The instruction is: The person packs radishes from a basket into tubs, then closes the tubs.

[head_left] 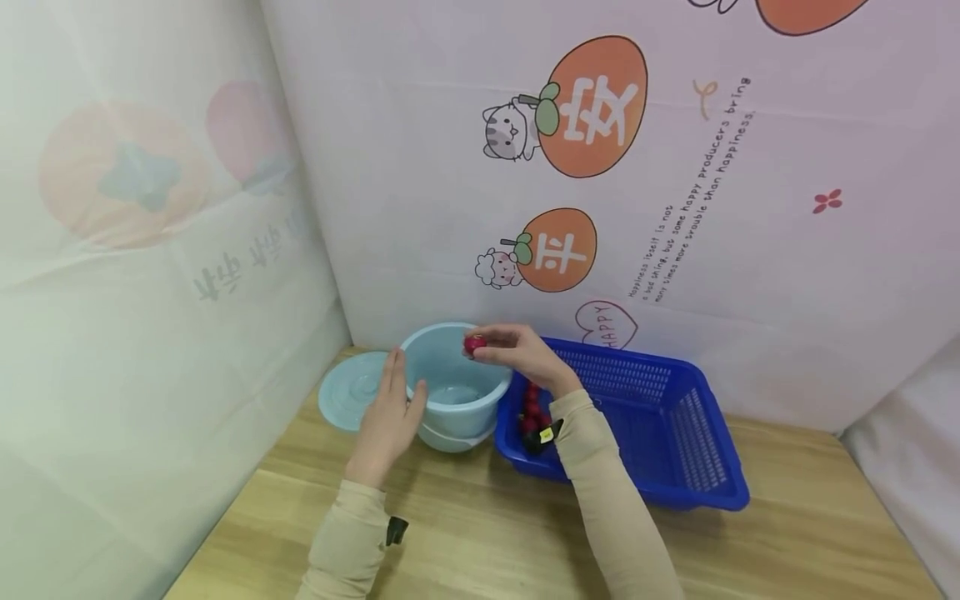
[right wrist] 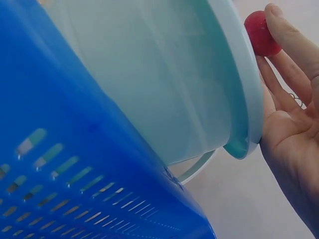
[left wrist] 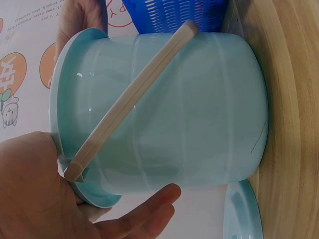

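A light blue bucket (head_left: 459,425) stands upright on the table, its pale handle (left wrist: 129,107) hanging down the near side. Over the bucket's opening, my right hand (head_left: 521,354) pinches a small round red fruit (head_left: 474,344) between thumb and fingers. The same fruit (right wrist: 262,34) shows just past the rim in the right wrist view. My left hand (head_left: 388,421) is at the bucket's left rim with its fingers extended; whether it bears on the rim is hard to tell. Several red fruits (head_left: 531,412) lie at the left end of a blue basket (head_left: 675,492), partly hidden by my right wrist.
A light blue lid (head_left: 348,390) lies flat on the wooden table (head_left: 480,533), left of the bucket. The basket sits against the bucket's right side. Printed white cloth (head_left: 420,192) hangs behind and along the left.
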{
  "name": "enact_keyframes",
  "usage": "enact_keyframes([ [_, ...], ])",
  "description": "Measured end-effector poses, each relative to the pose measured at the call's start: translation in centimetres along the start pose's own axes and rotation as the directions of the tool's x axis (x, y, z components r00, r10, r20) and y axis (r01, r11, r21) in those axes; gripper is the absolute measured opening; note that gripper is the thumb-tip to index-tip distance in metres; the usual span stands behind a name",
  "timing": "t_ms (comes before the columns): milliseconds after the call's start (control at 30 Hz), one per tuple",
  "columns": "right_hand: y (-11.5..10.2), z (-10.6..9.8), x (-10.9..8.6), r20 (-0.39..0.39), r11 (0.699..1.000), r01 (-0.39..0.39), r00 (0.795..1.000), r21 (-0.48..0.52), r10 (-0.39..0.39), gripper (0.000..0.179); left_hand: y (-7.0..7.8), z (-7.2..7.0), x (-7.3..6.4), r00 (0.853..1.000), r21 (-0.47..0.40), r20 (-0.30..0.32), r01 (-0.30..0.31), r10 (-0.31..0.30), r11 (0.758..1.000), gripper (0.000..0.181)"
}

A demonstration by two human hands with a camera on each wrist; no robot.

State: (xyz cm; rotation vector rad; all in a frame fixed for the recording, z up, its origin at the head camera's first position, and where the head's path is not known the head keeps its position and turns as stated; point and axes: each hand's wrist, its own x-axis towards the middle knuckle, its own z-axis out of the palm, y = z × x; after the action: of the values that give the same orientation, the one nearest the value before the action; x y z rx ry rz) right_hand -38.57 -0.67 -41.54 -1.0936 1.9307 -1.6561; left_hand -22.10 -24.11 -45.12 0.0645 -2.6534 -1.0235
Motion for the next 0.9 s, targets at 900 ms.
enact_keyframes([
  [900,-2.3,0.4,2.1,0.251,0.934,-0.111,0.946,-0.341,0.204,0.037,0.1,-0.3,0.3,0.999,0.003,0.025,0.022,-0.022,1.000,0.073],
])
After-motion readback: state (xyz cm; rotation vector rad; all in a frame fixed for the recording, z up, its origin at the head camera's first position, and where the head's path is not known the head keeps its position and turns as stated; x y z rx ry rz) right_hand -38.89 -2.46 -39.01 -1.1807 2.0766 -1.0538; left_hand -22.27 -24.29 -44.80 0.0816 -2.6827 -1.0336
